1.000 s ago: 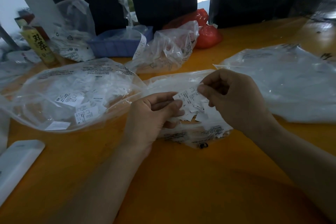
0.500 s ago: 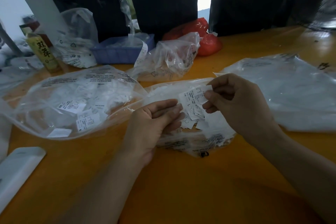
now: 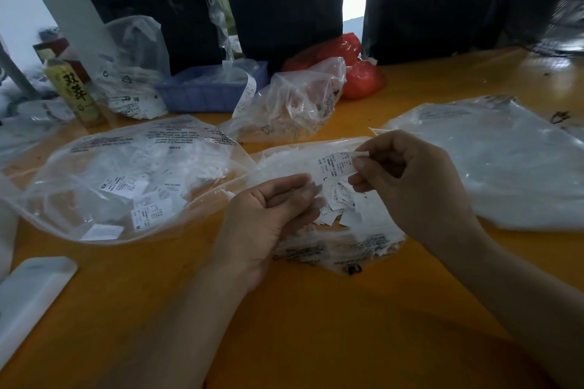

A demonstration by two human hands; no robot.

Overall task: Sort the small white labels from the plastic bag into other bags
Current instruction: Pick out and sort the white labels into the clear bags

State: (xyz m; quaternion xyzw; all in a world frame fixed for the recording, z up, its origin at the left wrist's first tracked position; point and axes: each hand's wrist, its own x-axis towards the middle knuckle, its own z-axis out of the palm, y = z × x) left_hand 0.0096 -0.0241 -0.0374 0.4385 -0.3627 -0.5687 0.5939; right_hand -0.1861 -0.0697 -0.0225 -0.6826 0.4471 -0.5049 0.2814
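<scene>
My right hand (image 3: 407, 177) pinches a small white label (image 3: 336, 164) printed with an "L", held up over a pile of loose labels (image 3: 339, 208). The pile lies on a flat clear bag (image 3: 347, 246) in the middle of the table. My left hand (image 3: 268, 218) rests just left of the pile, its fingers curled with their tips at the pile's edge; whether they hold any labels I cannot tell. To the left lies a big clear bag (image 3: 126, 180) with many labels inside. Another clear bag (image 3: 493, 164) lies on the right.
The orange table (image 3: 316, 325) carries a crumpled clear bag (image 3: 294, 104), a blue basket (image 3: 202, 91), red bags (image 3: 357, 73), a yellow bottle (image 3: 76, 91) and a further bag (image 3: 132, 73) at the back. A white flat object (image 3: 28, 297) lies at the front left.
My right hand has lifted the label up and away from the pile and from my left hand. The view has shifted slightly downward.
</scene>
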